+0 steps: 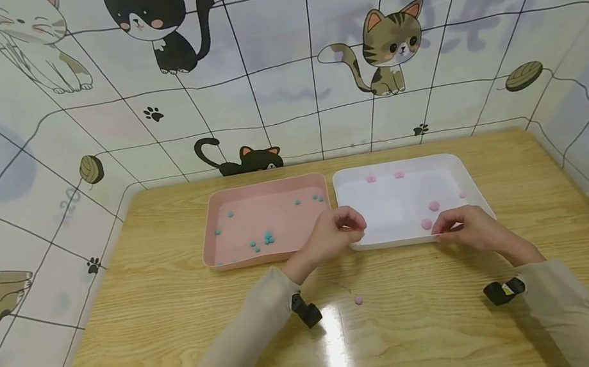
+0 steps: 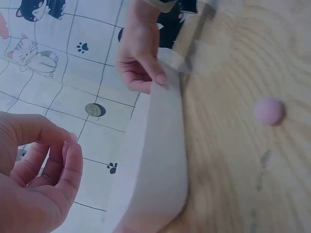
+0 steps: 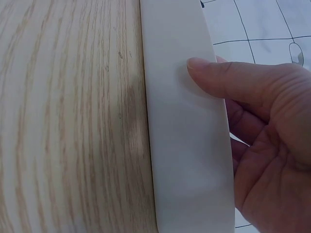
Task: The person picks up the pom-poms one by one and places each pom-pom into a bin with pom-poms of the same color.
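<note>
My right hand [image 1: 471, 228] grips the near rim of a white tray [image 1: 398, 242]; in the right wrist view its thumb [image 3: 206, 77] lies on the outer wall with the fingers behind. My left hand [image 1: 333, 233] hovers around the tray's near left corner. Its fingers are curled, thumb and fingertips together [image 2: 70, 141], with nothing visible between them. Inside the white tray are several pink balls [image 1: 434, 205], some small and paired at the back. A single pink ball [image 1: 358, 300] lies on the table in front of the trays.
A pink tray [image 1: 268, 197] stands directly left of the white one, holding several small teal balls [image 1: 268, 238], some clustered near its front. Both trays rest on a wooden table [image 1: 179, 332]. Cat-patterned walls [image 1: 276, 37] surround the back and sides.
</note>
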`<action>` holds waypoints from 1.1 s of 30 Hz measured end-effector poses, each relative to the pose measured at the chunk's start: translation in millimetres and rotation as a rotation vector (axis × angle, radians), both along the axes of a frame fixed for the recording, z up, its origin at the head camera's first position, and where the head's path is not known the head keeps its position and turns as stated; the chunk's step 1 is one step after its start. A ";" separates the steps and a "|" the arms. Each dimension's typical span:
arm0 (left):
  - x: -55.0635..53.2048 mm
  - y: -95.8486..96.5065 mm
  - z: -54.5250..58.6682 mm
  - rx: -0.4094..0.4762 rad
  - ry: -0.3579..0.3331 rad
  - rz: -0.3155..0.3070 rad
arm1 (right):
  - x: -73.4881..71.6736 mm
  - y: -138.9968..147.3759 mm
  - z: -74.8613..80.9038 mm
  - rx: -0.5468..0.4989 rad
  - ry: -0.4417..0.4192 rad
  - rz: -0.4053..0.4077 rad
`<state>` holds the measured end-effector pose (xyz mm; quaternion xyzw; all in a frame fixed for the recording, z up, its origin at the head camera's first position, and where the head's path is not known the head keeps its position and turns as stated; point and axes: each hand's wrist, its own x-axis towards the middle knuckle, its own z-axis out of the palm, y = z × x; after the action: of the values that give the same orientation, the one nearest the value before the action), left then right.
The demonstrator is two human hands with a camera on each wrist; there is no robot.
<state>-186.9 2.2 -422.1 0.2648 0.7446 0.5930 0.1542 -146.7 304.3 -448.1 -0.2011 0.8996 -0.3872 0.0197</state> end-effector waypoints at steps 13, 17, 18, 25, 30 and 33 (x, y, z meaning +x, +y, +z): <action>-25.5 34.7 21.6 0.029 -0.137 0.036 | -0.6 0.4 -1.2 0.021 -0.016 -0.006; -33.8 44.1 24.0 0.043 -0.127 0.053 | -0.8 0.4 0.8 0.024 -0.028 -0.007; -35.8 46.4 24.2 0.049 -0.130 0.054 | -0.9 0.5 0.8 0.022 -0.027 -0.008; -47.4 59.3 26.0 0.074 -0.145 0.072 | -2.0 0.2 -1.2 0.012 -0.030 -0.006; -50.6 70.6 27.7 0.081 -0.167 0.092 | -1.5 0.4 0.3 -0.011 -0.020 0.011; -51.3 75.9 27.3 0.073 -0.155 0.093 | -1.7 0.7 -0.6 -0.018 -0.022 0.009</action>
<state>-238.2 78.1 -394.8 0.1887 0.7198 0.6451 0.1736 -148.4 305.0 -448.7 -0.2009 0.8950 -0.3972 0.0296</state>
